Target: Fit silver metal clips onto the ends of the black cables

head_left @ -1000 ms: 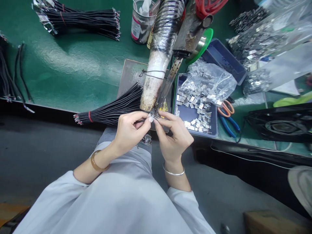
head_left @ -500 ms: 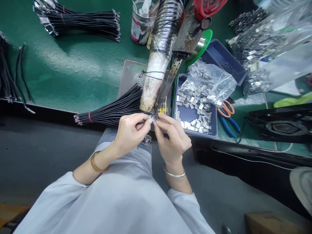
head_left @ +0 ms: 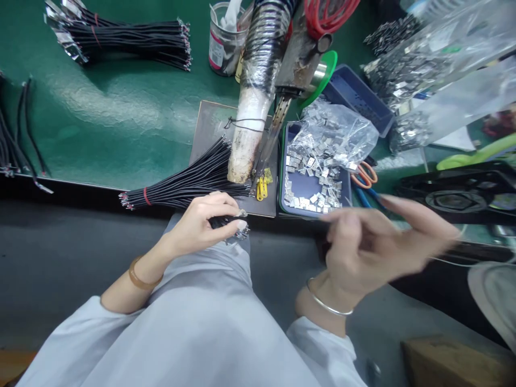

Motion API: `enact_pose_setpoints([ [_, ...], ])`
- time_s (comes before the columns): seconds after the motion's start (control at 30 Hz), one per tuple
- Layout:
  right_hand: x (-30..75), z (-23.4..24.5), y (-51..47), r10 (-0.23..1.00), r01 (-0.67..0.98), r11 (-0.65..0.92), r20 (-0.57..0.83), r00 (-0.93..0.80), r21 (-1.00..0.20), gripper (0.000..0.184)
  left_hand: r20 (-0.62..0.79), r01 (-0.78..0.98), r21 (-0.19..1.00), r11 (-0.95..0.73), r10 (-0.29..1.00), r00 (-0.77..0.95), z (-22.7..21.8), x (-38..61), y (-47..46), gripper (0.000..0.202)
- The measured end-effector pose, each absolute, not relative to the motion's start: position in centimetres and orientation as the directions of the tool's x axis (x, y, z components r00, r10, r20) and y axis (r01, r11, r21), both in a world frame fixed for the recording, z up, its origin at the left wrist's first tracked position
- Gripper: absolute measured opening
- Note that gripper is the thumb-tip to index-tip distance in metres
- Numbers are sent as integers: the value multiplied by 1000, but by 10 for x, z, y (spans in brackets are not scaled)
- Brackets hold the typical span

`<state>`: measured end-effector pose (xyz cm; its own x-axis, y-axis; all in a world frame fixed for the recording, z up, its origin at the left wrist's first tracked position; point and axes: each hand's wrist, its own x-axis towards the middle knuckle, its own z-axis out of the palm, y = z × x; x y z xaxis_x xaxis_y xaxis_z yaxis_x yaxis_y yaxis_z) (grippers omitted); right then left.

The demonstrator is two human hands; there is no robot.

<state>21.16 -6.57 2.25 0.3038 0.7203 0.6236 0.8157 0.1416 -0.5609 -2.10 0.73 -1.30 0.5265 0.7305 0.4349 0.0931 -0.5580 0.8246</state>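
Note:
In front of the table edge, my left hand [head_left: 205, 221] has its thumb and fingers closed around black cables [head_left: 220, 221]. Silvery metal tabs [head_left: 242, 232] show at the cable ends past the fingertips. My right hand [head_left: 366, 247] is up at the right, apart from the left one and smeared by motion, so its grip is unclear. Closest to it is a blue tray [head_left: 296, 185] of small metal tabs [head_left: 322, 204]. A bundle of black cables [head_left: 181, 180], tied with a red band, lies on a grey board [head_left: 205, 126] above my left hand.
A white-wrapped duct [head_left: 248, 129] and a hot-air nozzle [head_left: 278, 121] reach down over the board. Yellow pieces [head_left: 262, 188] lie beside them. Orange-handled scissors [head_left: 365, 174] and blue-handled pliers [head_left: 363, 198] are right of the tray. More cable bundles [head_left: 129, 43] lie at upper left.
My hands have parted from under the nozzle. The right swung far to the right, past the tray; the left came slightly down and left, holding cables. The view shifted a little.

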Motion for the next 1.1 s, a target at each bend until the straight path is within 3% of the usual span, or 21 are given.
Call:
enact_pose_setpoints([
  [0.1,242,16,-48,832,888,16,499,243,-459,11,541,224,725,-652,739,400,-20,-28,9,14],
  [0.27,289,-11,4,876,943,-54,438,203,-329,21,659,475,453,-755,642,391,-38,-27,21,35],
  [0.4,294,-18,25,929,972,-35,352,117,-233,19,606,479,434,-763,641,471,-42,-25,38,41],
  [0.5,285,-14,28,943,992,-75,316,102,-97,17,568,444,422,-790,612,550,-37,-25,47,28],
  [0.67,276,-11,25,947,994,-107,303,104,-9,15,477,551,258,-794,600,642,-27,-20,42,27],
  [0.77,277,-16,20,926,996,-84,367,85,-18,15,461,591,228,-774,620,634,-25,-15,32,28],
  [0.87,279,-16,10,885,995,-44,458,81,-92,14,542,554,281,-784,606,583,-28,-14,22,25],
  [1.0,267,-1,-9,756,936,28,620,209,-350,14,636,487,298,-821,552,539,-30,-15,16,23],
  [1.1,242,13,-26,711,779,110,597,372,-617,16,605,449,241,-860,495,624,-31,-11,15,24],
])
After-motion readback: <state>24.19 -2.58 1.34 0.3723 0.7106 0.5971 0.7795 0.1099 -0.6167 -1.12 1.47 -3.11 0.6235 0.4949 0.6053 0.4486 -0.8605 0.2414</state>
